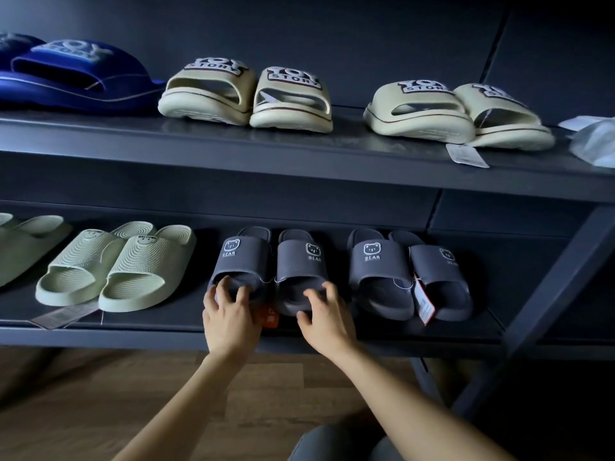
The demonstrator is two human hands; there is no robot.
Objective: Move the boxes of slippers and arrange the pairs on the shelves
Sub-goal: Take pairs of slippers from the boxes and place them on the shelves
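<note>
Two grey "BEAR" slippers lie side by side on the lower shelf (382,331). My left hand (229,314) grips the toe end of the left slipper (239,257), fingers curled over its front edge. My right hand (324,317) grips the toe end of the right slipper (299,264), thumb under the sole's rim. An orange tag (270,317) shows between my hands. A second grey BEAR pair (406,271) with a red-and-white tag sits just to the right.
A pale green pair (113,264) lies left of my hands. The upper shelf (266,151) carries blue slippers (66,74), two beige "Toy Story" pairs (246,94) and a plastic bag (595,141). A slanted frame post (549,294) stands at right. Wooden floor lies below.
</note>
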